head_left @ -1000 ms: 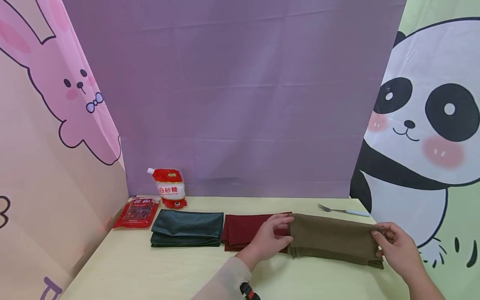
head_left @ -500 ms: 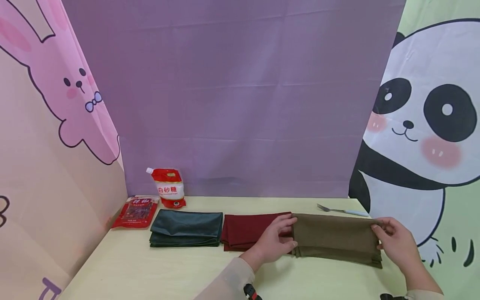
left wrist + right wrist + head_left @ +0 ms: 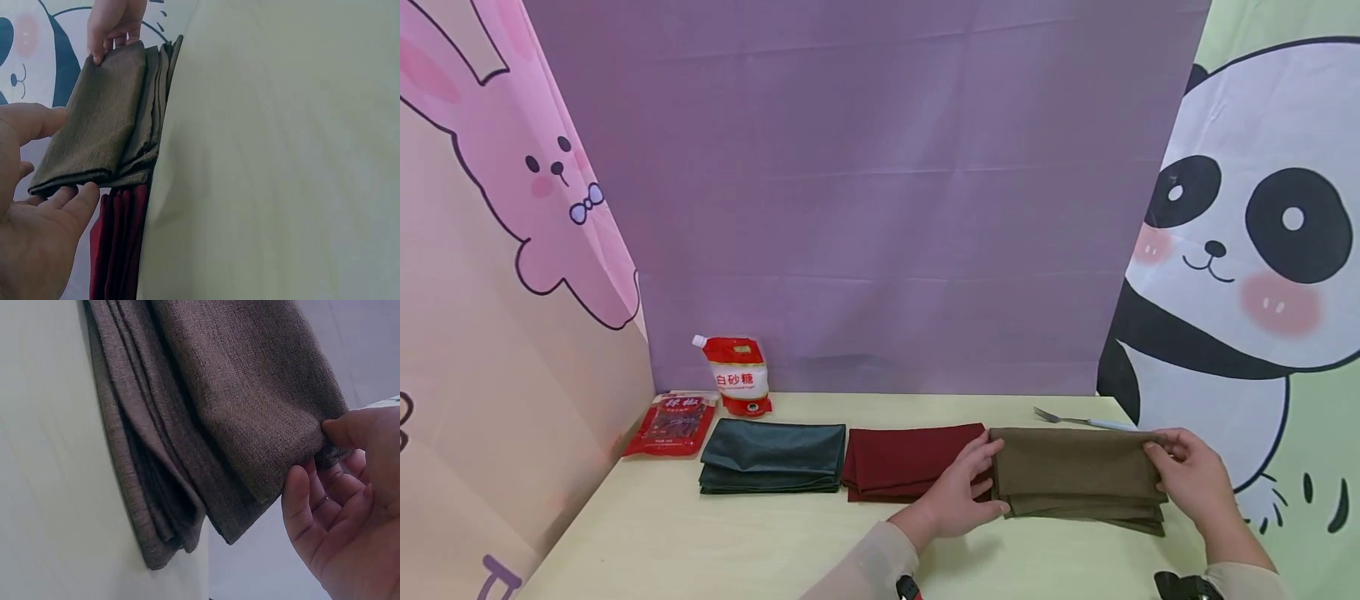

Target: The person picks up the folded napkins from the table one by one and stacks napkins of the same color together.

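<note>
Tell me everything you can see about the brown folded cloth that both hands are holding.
The brown cloth is olive-brown, coarse woven fabric, folded into a long rectangle of several layers; the lower layers stick out unevenly at the near edge. It lies on the pale yellow table, at the right end of a row, beside the red cloth. The left hand holds its left end. The right hand pinches its right end, thumb on top, fingers beneath the upper layers. A fork lies just behind it.

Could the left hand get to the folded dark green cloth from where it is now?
Probably yes: the left hand holds the folded brown cloth, and only the flat folded red cloth lies before the folded dark green cloth.
</note>
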The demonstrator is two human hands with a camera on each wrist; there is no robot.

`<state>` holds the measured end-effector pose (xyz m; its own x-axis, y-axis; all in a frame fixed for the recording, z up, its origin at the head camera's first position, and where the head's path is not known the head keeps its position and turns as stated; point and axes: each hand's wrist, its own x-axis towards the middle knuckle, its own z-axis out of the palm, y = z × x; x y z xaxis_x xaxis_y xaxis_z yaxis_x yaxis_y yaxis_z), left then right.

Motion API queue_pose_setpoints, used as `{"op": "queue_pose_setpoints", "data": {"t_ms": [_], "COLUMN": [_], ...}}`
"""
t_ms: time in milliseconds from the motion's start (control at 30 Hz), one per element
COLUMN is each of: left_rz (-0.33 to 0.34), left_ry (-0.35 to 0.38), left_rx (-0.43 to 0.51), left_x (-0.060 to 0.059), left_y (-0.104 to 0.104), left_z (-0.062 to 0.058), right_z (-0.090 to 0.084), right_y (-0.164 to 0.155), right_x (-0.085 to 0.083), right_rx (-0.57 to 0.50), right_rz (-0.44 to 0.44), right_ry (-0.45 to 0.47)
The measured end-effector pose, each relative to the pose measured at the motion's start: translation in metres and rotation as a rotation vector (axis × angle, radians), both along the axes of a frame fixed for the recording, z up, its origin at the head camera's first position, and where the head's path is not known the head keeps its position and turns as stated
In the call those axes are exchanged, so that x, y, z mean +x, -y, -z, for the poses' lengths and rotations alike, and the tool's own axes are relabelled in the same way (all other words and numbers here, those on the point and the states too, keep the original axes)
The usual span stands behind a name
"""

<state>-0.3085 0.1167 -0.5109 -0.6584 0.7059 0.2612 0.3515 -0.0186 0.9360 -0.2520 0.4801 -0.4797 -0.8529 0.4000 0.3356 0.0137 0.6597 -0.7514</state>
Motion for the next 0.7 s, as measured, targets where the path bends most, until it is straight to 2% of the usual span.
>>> {"op": "queue_pose_setpoints", "data": {"t_ms": [200,433,700], "left_rz": [0.031,0.104,0.092], "left_ry": [-0.007,0.021,-0.012], "left_rx": [-0.023,-0.084,-0.139], "left_x": [0.003,0.007,0.015], "left_y": [-0.003,-0.009,-0.012], "left_z": [0.004,0.006,0.006], "right_z": [0.005,0.010,0.023], "right_y": [-0.004,-0.010,-0.020], "right_x": [-0.003,-0.009,-0.021], "right_rx": [-0.018,-0.063,-0.011], "right_rz": [0.030,0.072,0.145], "right_ry": [0.035,0.069,0.077]}}
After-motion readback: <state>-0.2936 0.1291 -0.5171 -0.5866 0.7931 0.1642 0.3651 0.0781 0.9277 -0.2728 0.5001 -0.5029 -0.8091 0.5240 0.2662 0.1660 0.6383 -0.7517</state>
